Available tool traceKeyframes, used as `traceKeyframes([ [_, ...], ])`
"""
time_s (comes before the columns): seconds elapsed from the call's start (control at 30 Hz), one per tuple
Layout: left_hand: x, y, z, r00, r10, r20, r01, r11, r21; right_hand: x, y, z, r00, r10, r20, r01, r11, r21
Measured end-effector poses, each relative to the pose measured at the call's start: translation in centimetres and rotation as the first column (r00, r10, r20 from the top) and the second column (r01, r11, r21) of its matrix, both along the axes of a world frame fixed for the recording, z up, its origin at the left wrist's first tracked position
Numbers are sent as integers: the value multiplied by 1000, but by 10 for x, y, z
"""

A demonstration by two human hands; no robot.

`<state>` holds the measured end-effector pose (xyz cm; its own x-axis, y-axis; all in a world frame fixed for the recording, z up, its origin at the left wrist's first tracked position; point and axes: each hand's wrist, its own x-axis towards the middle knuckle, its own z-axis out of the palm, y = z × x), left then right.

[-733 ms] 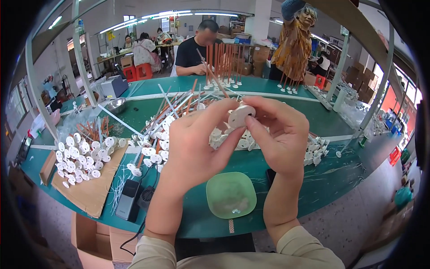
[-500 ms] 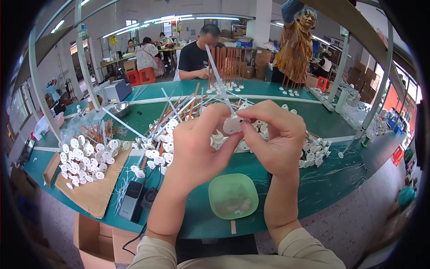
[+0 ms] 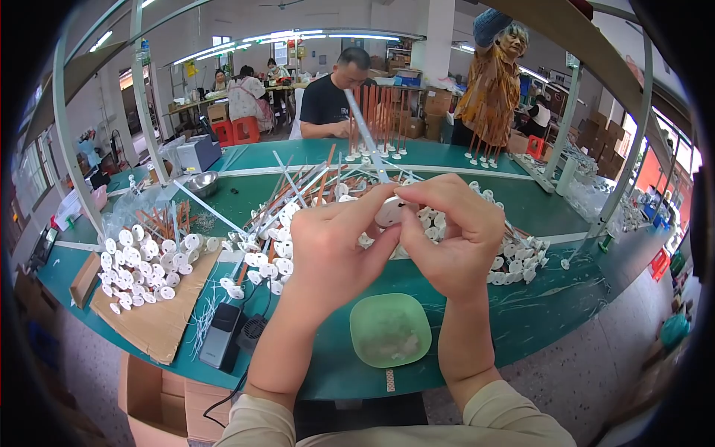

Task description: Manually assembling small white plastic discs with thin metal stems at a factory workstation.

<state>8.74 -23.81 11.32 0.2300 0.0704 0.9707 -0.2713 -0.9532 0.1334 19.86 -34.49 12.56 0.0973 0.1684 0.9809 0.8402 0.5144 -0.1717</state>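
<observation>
Both of my hands are raised together over the middle of the green worktop. My left hand and my right hand meet at a small round white plastic disc, pinched between the fingertips of both — thumb and forefinger of each hand closed on its edge. A thin clear plastic rod stands up out of the disc, tilted slightly to the left, its top reaching the far side of the worktop in the view.

Directly below the hands, near the front edge of the worktop, sits a pale green translucent plastic bowl; a little whitish matter lies in it, too blurred to identify.

Behind and to either side of the hands — a loose heap of white discs on rods, orange and clear, lying crosswise. To my left, a sheet of brown cardboard carries a cluster of white discs lying flat. Just beside it, toward me, a dark grey box-shaped device with a black cable leaving over the front edge.

Across the worktop a person in a black shirt is seated; a second person in a patterned orange top stands to the right.
</observation>
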Motion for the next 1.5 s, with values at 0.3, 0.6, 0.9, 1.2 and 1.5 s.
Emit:
traceKeyframes([
  [0.3, 1, 0, 1, 999, 31, 43, -33, 999, 39, -1, -2, 3, 998, -51, 47, 51, 999, 8],
  [0.6, -14, -5, 0, 996, 81, -30, -80, 997, 22, 1, -11, -2, 997, 80, -6, -80, 986, -149],
  [0.9, -1, 6, -6, 950, -295, -102, 277, 948, -157, 1, -9, 1, 993, -66, -94, 51, 986, -161],
  [1.2, -10, 30, -59, 945, -289, -154, 223, 912, -345, 8, -13, -7, 979, -179, -99, 167, 978, -122],
  [1.5, -26, 64, -57, 950, -272, -153, 206, 914, -349, 25, -24, -98, 935, -110, 337, 355, 317, -880],
])
